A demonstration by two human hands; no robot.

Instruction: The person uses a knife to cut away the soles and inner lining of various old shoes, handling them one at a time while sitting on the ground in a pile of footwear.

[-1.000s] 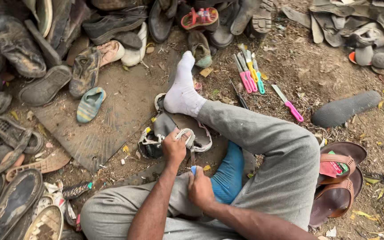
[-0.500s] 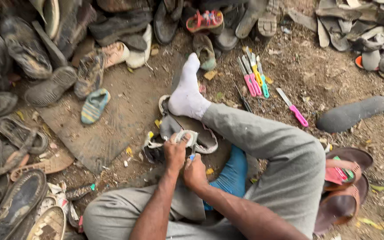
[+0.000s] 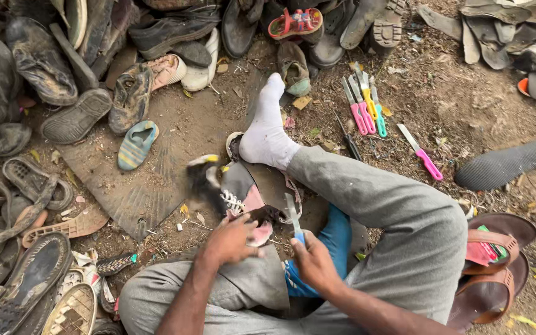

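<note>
Grey-and-pink worn sneaker, blurred at the toe, lies on the ground just ahead of both hands, btwn the bent knees. Long axis runs roughly from upper left (yellow-tipped toe) down to lower right, heel end at the left hand. Left hand closed around that heel/sole edge, fingers curled under; nearer of the two to the shoe body. Right hand clenched round a small blade w/ blue handle, blade pointing up and slightly left, tip just beside the shoe's pink inner side. Cannot tell if the blade touches the shoe.

Head view, rest of scene: white-socked foot stretched fwd, just past the shoe, heel resting on a dark flat sole. Dark ribbed rubber mat under and left of the shoe. No real containers; only heaps. Pile of old shoes and sandals along top and left edge, loose soles at lower left. Row of pink, yellow and green handled knives on the dirt, well apart, up right; one more pink-handled knife farther right. Grey insole at far right; brown sandals beside the right knee.
</note>
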